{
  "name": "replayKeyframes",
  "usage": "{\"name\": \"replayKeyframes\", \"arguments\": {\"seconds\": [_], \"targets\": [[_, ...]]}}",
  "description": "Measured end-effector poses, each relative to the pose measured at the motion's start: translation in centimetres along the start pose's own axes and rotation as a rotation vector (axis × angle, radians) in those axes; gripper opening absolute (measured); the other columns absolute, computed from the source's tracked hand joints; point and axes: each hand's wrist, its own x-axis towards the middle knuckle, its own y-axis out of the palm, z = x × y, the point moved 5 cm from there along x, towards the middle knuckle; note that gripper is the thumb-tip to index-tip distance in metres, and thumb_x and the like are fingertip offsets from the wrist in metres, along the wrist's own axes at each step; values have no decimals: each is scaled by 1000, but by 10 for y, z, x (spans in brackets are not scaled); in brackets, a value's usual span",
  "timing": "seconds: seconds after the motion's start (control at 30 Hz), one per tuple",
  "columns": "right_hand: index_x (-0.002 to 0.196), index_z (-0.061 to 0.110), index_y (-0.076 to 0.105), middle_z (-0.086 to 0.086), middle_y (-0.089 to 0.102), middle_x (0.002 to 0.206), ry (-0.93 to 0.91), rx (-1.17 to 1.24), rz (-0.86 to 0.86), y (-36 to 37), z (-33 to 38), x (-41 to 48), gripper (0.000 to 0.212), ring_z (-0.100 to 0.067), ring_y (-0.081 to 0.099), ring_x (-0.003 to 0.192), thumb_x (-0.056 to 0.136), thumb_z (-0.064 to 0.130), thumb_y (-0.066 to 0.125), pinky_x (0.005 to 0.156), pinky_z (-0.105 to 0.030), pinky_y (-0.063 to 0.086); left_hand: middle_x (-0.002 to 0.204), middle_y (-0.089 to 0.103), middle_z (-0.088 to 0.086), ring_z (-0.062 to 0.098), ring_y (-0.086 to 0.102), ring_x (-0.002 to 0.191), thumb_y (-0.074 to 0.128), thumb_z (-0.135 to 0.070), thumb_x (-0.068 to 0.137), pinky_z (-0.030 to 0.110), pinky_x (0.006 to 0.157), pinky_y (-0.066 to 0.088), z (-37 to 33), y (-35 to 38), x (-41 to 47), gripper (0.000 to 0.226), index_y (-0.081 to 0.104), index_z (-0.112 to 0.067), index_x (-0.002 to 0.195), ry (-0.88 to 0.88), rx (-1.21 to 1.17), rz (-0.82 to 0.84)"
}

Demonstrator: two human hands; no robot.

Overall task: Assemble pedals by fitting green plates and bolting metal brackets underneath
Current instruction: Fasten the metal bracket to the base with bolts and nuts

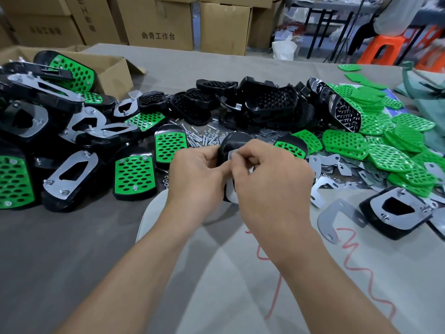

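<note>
Black pedal [232, 143] upside dwn – metal bracket [233, 155] on underside.

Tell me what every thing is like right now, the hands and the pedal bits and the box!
Left hand: grips black plastic pedal, bracket side facing the camera.
Right hand: pinches silver metal bracket on that pedal.
Brown cardboard box: flaps open, pedals inside.
Green perforated plates: loose, piled.
Silver bolts: loose, scattered.

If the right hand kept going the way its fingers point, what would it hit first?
The black pedal in its grip: the right hand pinches at the metal bracket on it. Beyond that, probably the loose bolts, though depth is unclear.
</note>
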Motion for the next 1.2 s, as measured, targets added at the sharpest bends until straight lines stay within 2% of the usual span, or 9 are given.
{"name": "replayKeyframes", "arguments": {"seconds": [0.13, 0.23, 0.5, 0.63, 0.73, 0.8, 0.93, 1.07, 1.2], "targets": [[74, 28, 77, 18, 71, 69, 143, 263, 60, -6, -11, 7, 6, -7, 67, 66, 79, 25, 77, 69, -34, 56, 79, 79, -3, 7, 70, 68, 83, -13, 81, 25, 57, 59, 0, 0, -1, 17, 82, -29, 87, 17, 11, 7], [74, 27, 76, 11, 69, 62, 146, 207, 83, -8, -12, 8, 7, -11, 66, 65, 82, 28, 75, 66, -35, 55, 76, 79, -3, 4, 66, 63, 83, -16, 82, 22, 52, 53, -2, 2, -2, 16, 82, -31, 85, 45, 23, 16], [76, 15, 63, -2, 65, 67, 108, -7, 134, -4, -2, 7, 33, -30, 59, 73, 98, 39, 57, 68, -39, 46, 71, 76, 5, 14, 57, 62, 75, -45, 74, 54, 60, 57, -1, 2, -1, 24, 79, -25, 85, 105, 123, -25], [71, 17, 47, 1, 53, 61, 7, -77, 107, -5, 5, 5, 35, -27, 46, 66, 99, 37, 52, 59, -38, 27, 62, 69, 5, 13, 49, 59, 73, -48, 67, 37, 54, 44, 1, 1, -1, 33, 76, -17, 79, 111, 64, -28], [72, 15, 48, 1, 50, 58, -50, 21, 183, -2, 1, 9, 32, -27, 47, 64, 98, 32, 56, 58, -41, 33, 64, 73, 0, 11, 55, 56, 79, -35, 73, 30, 52, 47, 2, 0, -1, 9, 79, -28, 78, 90, 84, -21], [73, 13, 59, 1, 54, 56, -64, 132, 229, -6, -6, 14, 23, -22, 50, 60, 92, 25, 64, 57, -37, 38, 72, 78, -4, 5, 65, 60, 84, -20, 79, 25, 53, 56, 1, 0, -1, 17, 81, -37, 80, 84, 57, -20], [71, 13, 59, 0, 53, 52, -113, 148, 265, -10, -8, 16, 17, -19, 48, 56, 87, 16, 67, 56, -37, 41, 76, 79, -4, 6, 68, 64, 82, -9, 82, 36, 64, 62, 0, 0, -1, 23, 80, -32, 83, 83, 93, 6], [74, 14, 56, 0, 55, 61, -130, 29, 220, -3, -3, 12, 20, -29, 52, 69, 93, 20, 57, 64, -44, 43, 74, 78, 3, 12, 61, 62, 78, -28, 75, 46, 58, 58, 1, 0, -1, 9, 79, -28, 84, 76, 87, -10], [70, 18, 46, 1, 49, 61, -136, -113, 181, -1, 2, 11, 29, -34, 51, 70, 96, 31, 52, 61, -39, 31, 64, 68, -2, 13, 50, 56, 74, -31, 76, 35, 55, 43, 5, 0, 0, 14, 78, -20, 83, 77, 56, -17]]}}
